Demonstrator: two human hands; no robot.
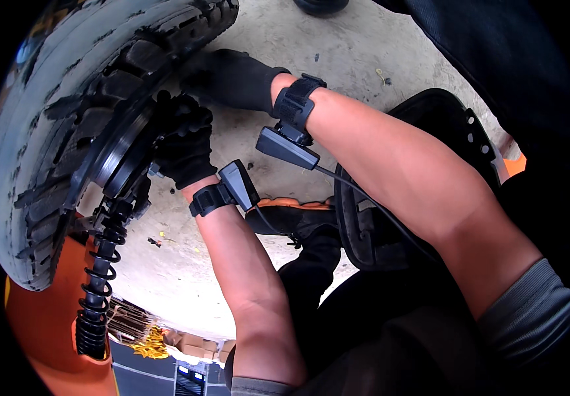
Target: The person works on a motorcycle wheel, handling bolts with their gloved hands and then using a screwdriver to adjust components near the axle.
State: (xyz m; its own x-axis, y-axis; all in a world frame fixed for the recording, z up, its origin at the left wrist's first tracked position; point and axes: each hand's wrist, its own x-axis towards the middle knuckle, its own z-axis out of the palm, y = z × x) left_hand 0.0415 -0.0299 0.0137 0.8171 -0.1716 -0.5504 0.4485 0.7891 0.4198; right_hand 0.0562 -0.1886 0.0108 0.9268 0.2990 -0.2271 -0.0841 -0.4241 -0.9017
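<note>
A large wheel with a knobby black tyre (110, 99) fills the left side, its side greyed with dust. Beside the hub's round metal drum (117, 155), my left hand (183, 148) in a black glove has its fingers curled at the dark hub parts; what they grip is too dark to make out. Farther up, my black-gloved right hand (232, 79) reaches to the tyre's inner edge, its fingers lost in shadow. A black coil-spring shock absorber (100, 270) runs down from the hub area along an orange body panel (51, 310).
Strapped to each wrist is a grey box with a cable. Right of my shoe (288, 218) stands a black padded object (380, 231) with a rounded rim. Cardboard (196, 344) and yellow wrapping (152, 344) lie beyond the orange panel. Small debris dots the concrete floor (351, 46).
</note>
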